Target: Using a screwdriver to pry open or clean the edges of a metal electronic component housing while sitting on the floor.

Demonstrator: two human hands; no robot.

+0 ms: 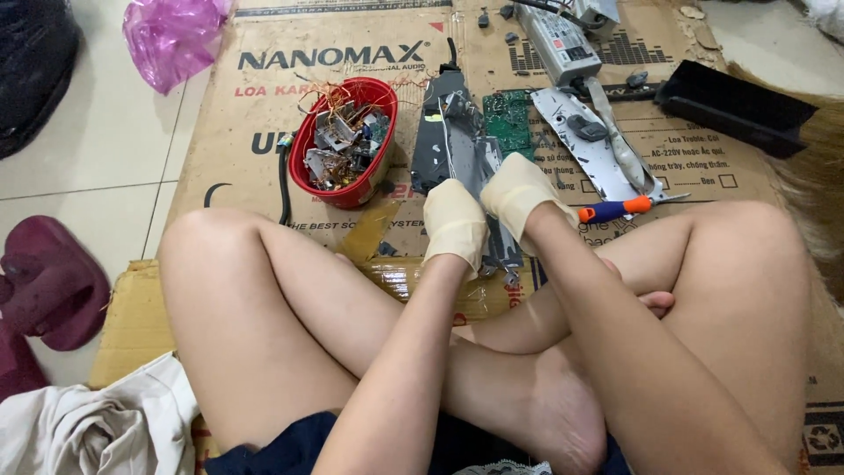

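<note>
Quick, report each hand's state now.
Left hand: gloved, closed on the dark metal chassis piece.
Right hand: gloved, gripping the same chassis piece beside the left.

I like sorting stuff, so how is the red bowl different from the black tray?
The red bowl is oval and heaped with metal scraps and copper wire; the black tray is long, narrow and looks empty. The red bowl sits close to the gloved left hand; the black tray lies far off past the right hand. Both rest on the flattened cardboard.
</note>
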